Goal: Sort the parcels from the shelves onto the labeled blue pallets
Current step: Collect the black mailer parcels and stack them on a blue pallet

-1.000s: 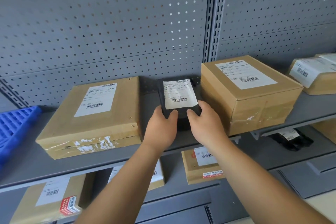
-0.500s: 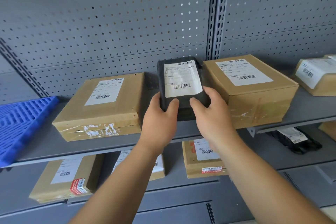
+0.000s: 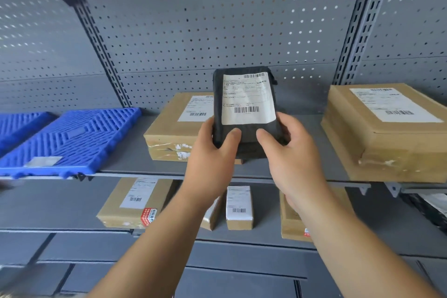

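A black parcel [image 3: 246,128] with a white barcode label is lifted upright above the grey shelf [image 3: 135,164]. My left hand [image 3: 212,152] grips its lower left edge, thumb on the front. My right hand [image 3: 290,152] grips its lower right edge the same way. Two blue pallets [image 3: 72,138] lie on the shelf at the left, the nearer one bearing a small grey label. A brown box [image 3: 176,128] sits just behind my left hand, partly hidden by the parcel.
A larger brown box [image 3: 391,133] stands on the shelf at the right. The lower shelf holds several labelled brown boxes [image 3: 130,203] and a black bag [image 3: 430,208] at far right. Perforated grey panels back the shelving.
Both hands have raised the black parcel off the shelf and tilted it upright. The view has swung left, bringing the blue pallets further into sight.
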The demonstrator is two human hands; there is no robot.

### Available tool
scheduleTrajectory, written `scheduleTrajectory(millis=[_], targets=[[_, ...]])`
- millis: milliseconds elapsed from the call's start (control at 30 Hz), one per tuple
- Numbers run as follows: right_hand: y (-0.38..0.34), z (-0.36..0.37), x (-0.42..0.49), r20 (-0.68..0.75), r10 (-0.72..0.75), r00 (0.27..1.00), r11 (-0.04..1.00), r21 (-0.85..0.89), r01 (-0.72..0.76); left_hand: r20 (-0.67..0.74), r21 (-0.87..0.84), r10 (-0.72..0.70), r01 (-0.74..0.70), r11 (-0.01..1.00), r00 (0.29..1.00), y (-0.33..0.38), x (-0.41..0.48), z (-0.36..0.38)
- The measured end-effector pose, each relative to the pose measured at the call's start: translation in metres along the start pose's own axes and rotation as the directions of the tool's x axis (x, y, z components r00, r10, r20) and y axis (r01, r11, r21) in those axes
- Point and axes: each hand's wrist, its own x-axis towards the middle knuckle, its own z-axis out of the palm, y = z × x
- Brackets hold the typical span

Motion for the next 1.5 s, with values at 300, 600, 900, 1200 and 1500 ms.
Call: scheduleTrajectory(millis=[300,600,900,1200,1500], targets=[[-0.041,0.136,-0.044,0.159,-0.054,0.986,0.999,0.015,0.052,-0.163,0.004,-0.043,0.044,0.999,0.986,-0.032,-0.007,-0.15],[-0.07,0.286,-0.098,0.297,-0.069,0.953,0.997,0.04,0.059,-0.269,-0.016,-0.107,0.107,0.994,0.957,-0.073,-0.017,-0.306],[-0.076,0.379,-0.096,0.395,-0.04,0.918,0.998,0.052,0.021,-0.359,-0.033,-0.182,0.182,0.983,0.915,-0.102,0.008,-0.387],[-0.079,0.436,-0.037,0.457,-0.028,0.889,0.998,0.07,-0.005,-0.386,-0.024,-0.204,0.212,0.977,0.899,-0.115,0.084,-0.416],[-0.072,0.491,-0.001,0.461,0.031,0.887,0.999,-0.04,-0.014,-0.332,0.027,-0.27,0.295,0.955,0.904,-0.145,0.144,-0.453]])
